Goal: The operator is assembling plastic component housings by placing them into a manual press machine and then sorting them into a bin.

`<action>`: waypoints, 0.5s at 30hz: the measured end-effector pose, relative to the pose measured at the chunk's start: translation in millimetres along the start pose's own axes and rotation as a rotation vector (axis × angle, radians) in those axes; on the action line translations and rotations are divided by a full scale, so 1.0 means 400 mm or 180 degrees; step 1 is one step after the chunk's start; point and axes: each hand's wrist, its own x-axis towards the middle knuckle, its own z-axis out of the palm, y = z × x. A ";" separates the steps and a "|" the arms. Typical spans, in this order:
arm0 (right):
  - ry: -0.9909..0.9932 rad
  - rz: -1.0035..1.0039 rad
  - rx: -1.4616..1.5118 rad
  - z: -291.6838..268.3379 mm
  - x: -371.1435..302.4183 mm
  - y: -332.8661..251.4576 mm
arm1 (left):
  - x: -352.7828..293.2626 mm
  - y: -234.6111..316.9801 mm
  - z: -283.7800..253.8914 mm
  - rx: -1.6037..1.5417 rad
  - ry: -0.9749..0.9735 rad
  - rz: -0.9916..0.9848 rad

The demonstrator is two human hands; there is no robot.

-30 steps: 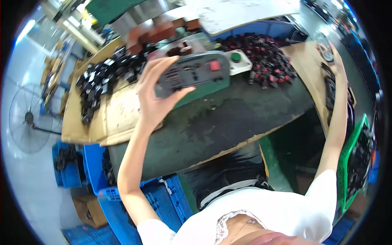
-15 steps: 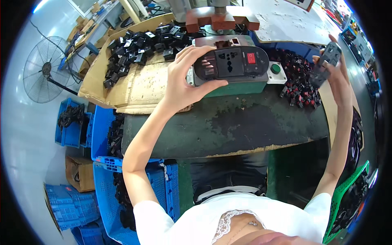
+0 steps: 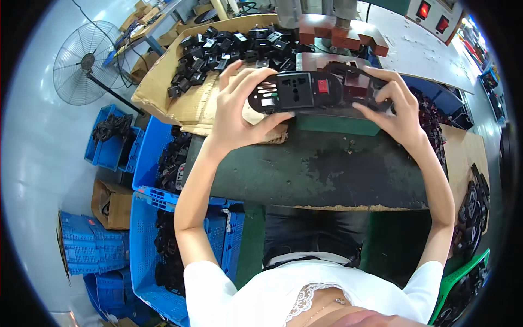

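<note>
My left hand point(image 3: 235, 111) grips the left end of a black oval socket panel point(image 3: 296, 90), thumb below and fingers above. The panel carries a multi-hole outlet in its middle, slots at the left and a red rocker switch point(image 3: 323, 86). My right hand point(image 3: 400, 109) holds a second dark, rounded plastic housing point(image 3: 354, 103), slightly blurred, by its right end. A red-brown rectangle shows in that housing. The two pieces meet or overlap end to end; I cannot tell whether they touch. Both are in front of a green-sided press base point(image 3: 338, 124).
Red-brown metal press blocks point(image 3: 344, 37) hang behind my hands. An open cardboard box point(image 3: 158, 90) of black socket parts lies back left. Blue crates point(image 3: 143, 245) stand left, a green basket point(image 3: 448, 286) right. Small red and black parts point(image 3: 433, 117) are heaped beyond my right hand.
My right hand has come in from the far right with the dark housing, up to the panel's right end. My left hand still holds the panel. The view has shifted.
</note>
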 end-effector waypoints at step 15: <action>-0.1345 0.0297 -0.0617 0.073 0.024 0.159 | -0.187 -0.011 -0.270 0.2402 -0.0205 -0.0758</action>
